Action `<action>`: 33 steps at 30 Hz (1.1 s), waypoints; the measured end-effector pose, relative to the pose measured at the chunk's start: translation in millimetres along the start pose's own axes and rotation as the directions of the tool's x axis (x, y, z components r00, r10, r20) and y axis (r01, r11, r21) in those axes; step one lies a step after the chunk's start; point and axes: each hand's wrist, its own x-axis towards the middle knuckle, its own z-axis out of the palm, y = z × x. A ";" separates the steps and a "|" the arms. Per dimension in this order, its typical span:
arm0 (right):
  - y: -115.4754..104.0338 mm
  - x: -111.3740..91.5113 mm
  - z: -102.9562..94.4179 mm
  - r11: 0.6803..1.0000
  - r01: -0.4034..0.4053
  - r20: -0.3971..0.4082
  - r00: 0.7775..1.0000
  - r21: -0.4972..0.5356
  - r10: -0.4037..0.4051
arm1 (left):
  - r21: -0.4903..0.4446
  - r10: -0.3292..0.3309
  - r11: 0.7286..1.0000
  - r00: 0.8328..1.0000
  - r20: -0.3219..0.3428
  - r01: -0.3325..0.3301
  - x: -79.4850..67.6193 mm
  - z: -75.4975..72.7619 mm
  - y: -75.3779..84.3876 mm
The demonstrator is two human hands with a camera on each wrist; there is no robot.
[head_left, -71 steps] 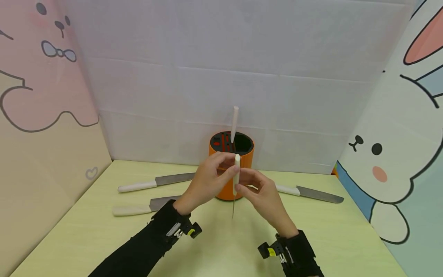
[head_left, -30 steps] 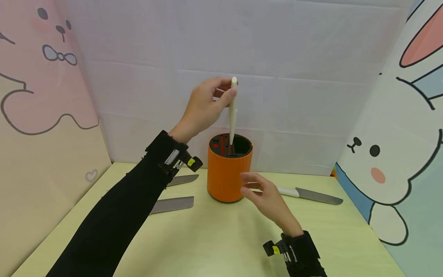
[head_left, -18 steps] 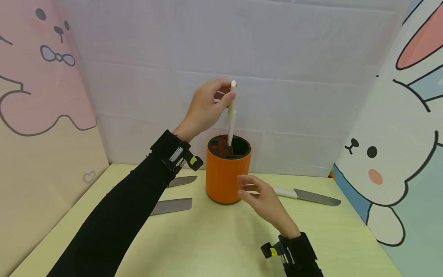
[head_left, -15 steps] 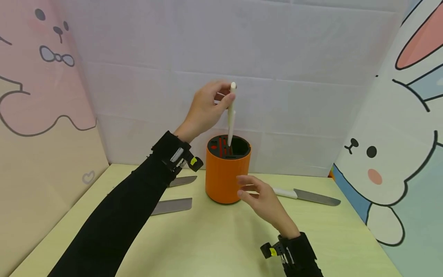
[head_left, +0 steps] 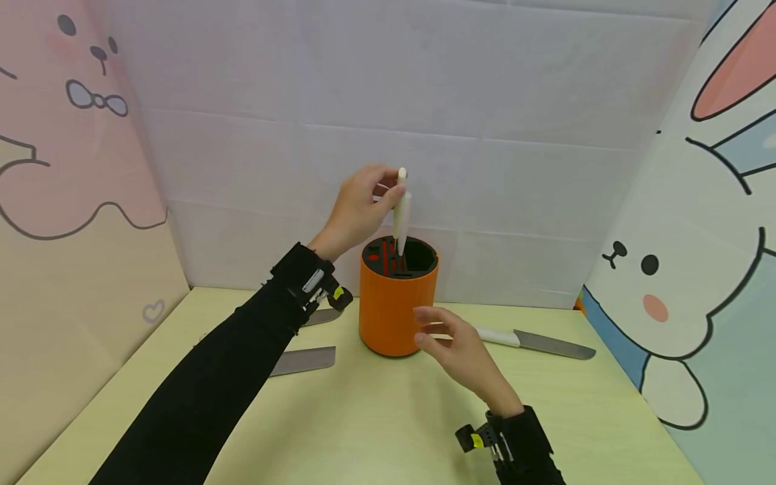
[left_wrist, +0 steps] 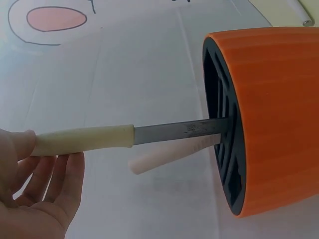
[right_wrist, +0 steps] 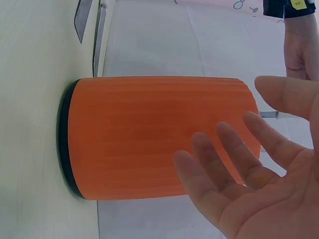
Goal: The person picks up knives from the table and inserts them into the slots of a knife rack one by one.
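My left hand [head_left: 388, 192] pinches the top of a white-handled knife [head_left: 401, 202] above the orange knife block [head_left: 394, 310]. In the left wrist view the knife's cream handle [left_wrist: 82, 140] lies in my fingers [left_wrist: 47, 186] and its blade [left_wrist: 174, 132] runs into a slot in the block's black top [left_wrist: 224, 124]. A second white handle [left_wrist: 164, 158] sticks out of the block behind it. My right hand [head_left: 432, 329] hovers with straight, spread fingers [right_wrist: 224, 154] at the block's right side [right_wrist: 159, 137], holding nothing; I cannot tell whether it touches the block.
A white-handled knife [head_left: 533, 341] lies on the yellow-green table [head_left: 376, 417] to the right of the block. Two more blades [head_left: 303, 360] [head_left: 321, 316] lie to the left, partly hidden by my left sleeve. White and cartoon-printed walls close in the back and sides.
My left hand has come down with the knife, and its blade has sunk deeper into the block's slot. The right hand has barely moved.
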 end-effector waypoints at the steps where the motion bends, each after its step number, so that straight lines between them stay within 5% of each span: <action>1: 0.1 -0.1 -0.1 1.000 0.003 -0.002 1.000 -0.002 -0.003 | 0.002 -0.006 1.000 1.000 0.003 0.006 -1.2 1.2 -1.7; 11: -32.2 -3.5 -0.2 0.998 -0.002 -0.027 1.000 -0.062 0.000 | 0.021 0.000 1.000 1.000 0.030 0.000 -11.6 9.8 -14.6; 18: 0.0 -0.9 -1.7 0.987 0.030 -0.037 0.999 -0.157 -0.036 | 0.022 -0.022 1.000 0.999 0.046 0.021 -20.4 17.0 -25.8; 33: 22.1 -16.2 -18.3 0.913 0.044 -0.057 0.996 -0.405 -0.073 | 0.010 -0.077 0.997 0.995 0.064 0.077 -27.8 24.8 -35.1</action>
